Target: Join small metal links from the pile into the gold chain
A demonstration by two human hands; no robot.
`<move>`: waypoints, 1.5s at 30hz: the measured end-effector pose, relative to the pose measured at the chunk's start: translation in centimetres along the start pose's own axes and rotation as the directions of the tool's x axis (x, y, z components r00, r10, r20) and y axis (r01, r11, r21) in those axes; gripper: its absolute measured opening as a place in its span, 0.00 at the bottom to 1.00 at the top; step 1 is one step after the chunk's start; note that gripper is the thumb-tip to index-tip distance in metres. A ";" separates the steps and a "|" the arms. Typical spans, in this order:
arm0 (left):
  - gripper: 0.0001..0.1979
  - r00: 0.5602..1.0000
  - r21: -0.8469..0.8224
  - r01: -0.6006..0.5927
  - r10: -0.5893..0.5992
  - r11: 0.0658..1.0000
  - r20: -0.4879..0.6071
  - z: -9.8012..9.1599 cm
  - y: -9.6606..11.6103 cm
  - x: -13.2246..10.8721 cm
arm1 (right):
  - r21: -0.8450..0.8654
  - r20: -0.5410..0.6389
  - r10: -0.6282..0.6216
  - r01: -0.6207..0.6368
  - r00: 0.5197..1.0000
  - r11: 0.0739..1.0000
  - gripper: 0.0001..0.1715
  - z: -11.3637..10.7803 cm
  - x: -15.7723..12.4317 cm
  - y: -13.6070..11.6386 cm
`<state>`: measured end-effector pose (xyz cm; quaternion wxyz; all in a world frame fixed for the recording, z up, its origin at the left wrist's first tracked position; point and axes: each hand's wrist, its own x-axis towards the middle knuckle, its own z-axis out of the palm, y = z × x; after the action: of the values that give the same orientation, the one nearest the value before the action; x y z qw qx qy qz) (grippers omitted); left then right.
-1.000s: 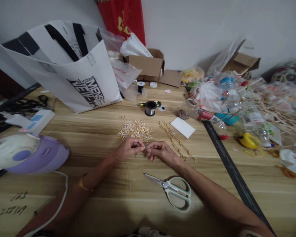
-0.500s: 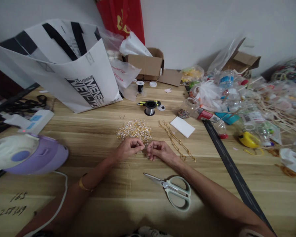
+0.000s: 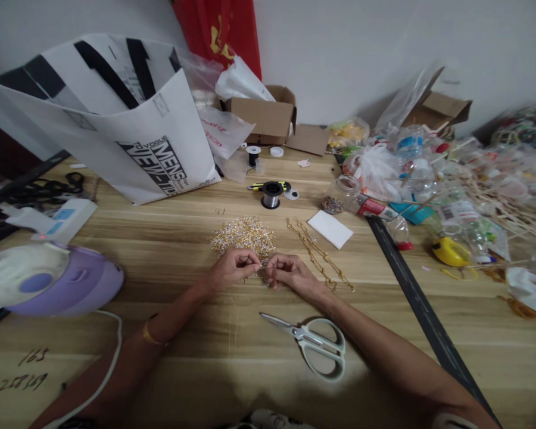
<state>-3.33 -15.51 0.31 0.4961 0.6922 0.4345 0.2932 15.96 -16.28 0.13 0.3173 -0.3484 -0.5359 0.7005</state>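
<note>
My left hand [image 3: 236, 266] is closed in a pinch at the near edge of a pile of gold and silver beaded pieces [image 3: 243, 234]. Just to its right, my right hand [image 3: 290, 271] pinches too, its fingertips close to those of the left. Whatever sits between the fingertips is too small to make out. Right of the pile lie gold chains [image 3: 315, 256] with small beads along them. Nearer to me, a pair of scissors [image 3: 310, 342] with pale green handles rests on the wooden table, its tip pointing left.
Behind the pile stand a spool of silver wire [image 3: 272, 195] and a black spool [image 3: 252, 157]. A white card [image 3: 330, 229] lies right of it. On the left are a purple and white appliance [image 3: 67, 280], a power strip [image 3: 65, 220] and a large bag [image 3: 161, 137]. Plastic bottles [image 3: 411, 143] clutter the right.
</note>
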 end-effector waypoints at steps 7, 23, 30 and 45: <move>0.09 1.000 0.015 0.008 -0.008 1.000 -0.008 -0.1 0.1 0.0 | 0.073 -0.001 0.069 -0.068 0.998 0.995 0.14 -0.3 0.0 0.0; 0.10 1.000 0.000 0.027 -0.027 1.000 -0.015 0.1 0.4 0.0 | 0.108 -0.011 0.085 -0.083 0.996 0.991 0.14 -0.4 0.2 0.5; 0.09 1.000 -0.007 0.004 -0.004 1.000 -0.011 0.1 0.0 0.0 | 0.045 0.010 0.077 -0.078 0.997 0.996 0.15 -0.1 0.0 0.1; 0.11 1.000 -0.016 0.010 -0.010 1.000 -0.023 0.2 0.0 0.0 | 0.124 0.029 0.064 -0.067 0.998 0.990 0.14 -0.5 0.2 0.7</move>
<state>-3.13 -15.57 0.24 0.4980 0.6827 0.4412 0.3022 16.22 -15.99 -0.63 0.3083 -0.3366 -0.4833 0.7470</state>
